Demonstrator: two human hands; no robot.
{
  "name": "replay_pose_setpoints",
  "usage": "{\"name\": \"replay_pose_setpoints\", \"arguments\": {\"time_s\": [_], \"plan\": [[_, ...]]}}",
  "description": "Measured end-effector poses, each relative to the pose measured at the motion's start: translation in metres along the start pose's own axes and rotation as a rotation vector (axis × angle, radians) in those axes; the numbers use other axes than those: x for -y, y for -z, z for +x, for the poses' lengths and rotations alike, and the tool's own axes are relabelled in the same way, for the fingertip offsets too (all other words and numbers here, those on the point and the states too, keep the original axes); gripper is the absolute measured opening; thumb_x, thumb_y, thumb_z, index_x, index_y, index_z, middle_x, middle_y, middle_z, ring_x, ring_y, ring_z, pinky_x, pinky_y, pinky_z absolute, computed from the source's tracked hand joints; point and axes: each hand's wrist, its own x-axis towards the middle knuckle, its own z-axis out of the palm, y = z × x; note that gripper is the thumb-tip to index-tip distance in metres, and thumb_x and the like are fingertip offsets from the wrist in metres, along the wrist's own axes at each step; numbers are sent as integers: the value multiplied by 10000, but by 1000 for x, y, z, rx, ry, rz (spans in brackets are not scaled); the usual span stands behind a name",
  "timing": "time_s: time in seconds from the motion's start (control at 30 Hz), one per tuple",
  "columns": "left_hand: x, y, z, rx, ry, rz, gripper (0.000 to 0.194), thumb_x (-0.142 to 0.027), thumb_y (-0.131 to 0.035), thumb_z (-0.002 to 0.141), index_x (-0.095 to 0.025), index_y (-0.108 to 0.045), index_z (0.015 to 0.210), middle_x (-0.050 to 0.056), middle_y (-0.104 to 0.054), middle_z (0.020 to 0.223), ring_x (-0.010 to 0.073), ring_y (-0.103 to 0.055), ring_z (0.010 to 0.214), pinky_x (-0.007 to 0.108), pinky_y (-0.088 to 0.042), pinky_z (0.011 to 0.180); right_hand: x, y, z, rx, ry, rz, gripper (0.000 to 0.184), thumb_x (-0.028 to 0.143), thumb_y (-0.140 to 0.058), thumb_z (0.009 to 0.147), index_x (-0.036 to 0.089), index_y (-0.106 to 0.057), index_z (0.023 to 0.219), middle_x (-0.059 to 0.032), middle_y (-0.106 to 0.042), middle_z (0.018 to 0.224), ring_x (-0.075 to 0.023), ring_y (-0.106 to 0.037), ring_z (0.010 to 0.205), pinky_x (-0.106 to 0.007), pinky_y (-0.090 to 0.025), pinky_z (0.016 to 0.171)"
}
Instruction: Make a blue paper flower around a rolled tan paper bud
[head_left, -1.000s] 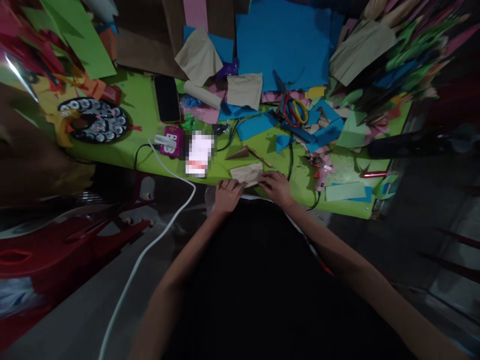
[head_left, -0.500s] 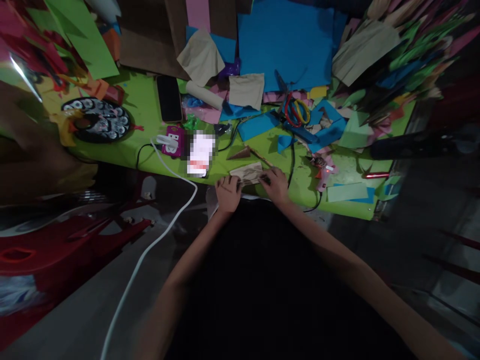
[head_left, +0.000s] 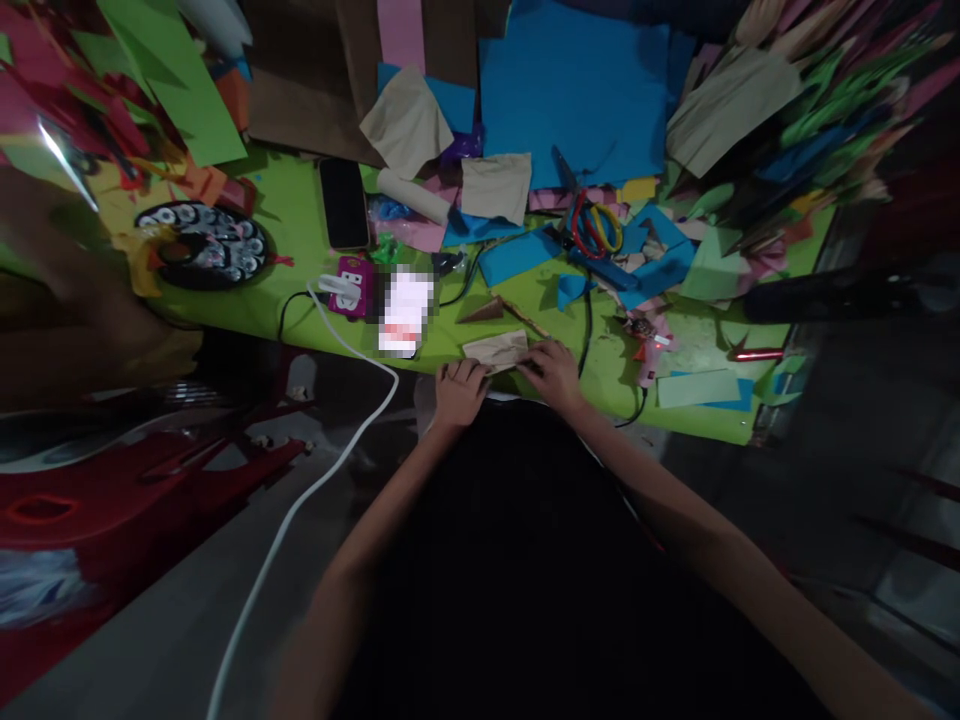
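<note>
A small piece of tan crinkled paper (head_left: 496, 349) lies at the near edge of the green table, between my two hands. My left hand (head_left: 459, 392) has its bent fingers closed on the paper's lower left edge. At the right end, my right hand (head_left: 553, 372) pinches the same paper; its fingertips are partly hidden. Just beyond the paper sit a brown paper cone (head_left: 481, 311) and a thin brown stick (head_left: 527, 319).
A lit phone (head_left: 406, 312), a dark phone (head_left: 344, 204) and a magenta power socket (head_left: 351, 286) lie leftward. Scissors (head_left: 592, 228) rest on blue scraps, and a pink glue gun (head_left: 651, 360) lies right. A white cable (head_left: 330, 468) hangs off the edge. Another person's arm (head_left: 67, 260) is at far left.
The whole view has shifted slightly. Both hands stay on the tan paper, whose visible face looks a little smoother now.
</note>
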Motion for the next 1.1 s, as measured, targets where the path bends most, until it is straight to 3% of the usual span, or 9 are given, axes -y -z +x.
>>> {"name": "replay_pose_setpoints", "arguments": {"time_s": [0.17,0.3,0.53,0.63,0.77,0.93,1.1], "plan": [[-2,3,9,-56,83,-15,215,-362,-503,977,-248,-682,1007,74,-704,1055,258,-589,1032,420,-399,945,5,-4,7,-34,-50,-34,149,347,-617,894,234,-695,837,-92,-645,955,-277,-566,934,-420,-446,833],[-6,5,14,-56,130,16,172,-302,-503,971,-232,-648,1032,83,-686,1042,274,-581,1029,430,-407,933,13,-6,9,-93,-98,-70,150,346,-592,908,236,-693,924,-100,-653,982,-292,-559,952,-425,-427,824],[-6,3,11,-62,64,43,265,-187,-486,941,-268,-667,1117,95,-671,1165,277,-578,1081,449,-404,976,12,2,0,5,52,-131,185,353,-565,948,274,-724,1002,-80,-689,1008,-275,-554,978,-413,-365,853],[-2,1,7,-30,21,37,260,-244,-504,949,-253,-664,1153,98,-682,1180,278,-583,1098,455,-395,1000,8,3,-2,33,88,-133,203,362,-577,947,272,-724,1054,-75,-699,1052,-264,-558,1008,-397,-360,866],[4,-1,6,-36,-9,47,274,-365,-537,955,-243,-661,1167,98,-680,1212,278,-583,1111,443,-389,1010,9,3,2,21,25,-149,189,326,-571,953,243,-739,975,-72,-708,983,-248,-573,973,-370,-363,834],[4,2,11,-99,25,22,210,-344,-521,973,-255,-683,1072,76,-691,1135,251,-587,1063,413,-396,980,18,3,11,12,-45,-150,174,318,-594,929,222,-727,872,-76,-685,939,-252,-563,942,-359,-361,798],[2,6,19,-114,58,19,200,-334,-501,982,-239,-674,1012,79,-681,1045,250,-580,1023,402,-401,965,26,2,14,-31,-69,-233,190,315,-558,942,225,-722,980,-97,-672,1009,-272,-527,964,-379,-342,808]]}}
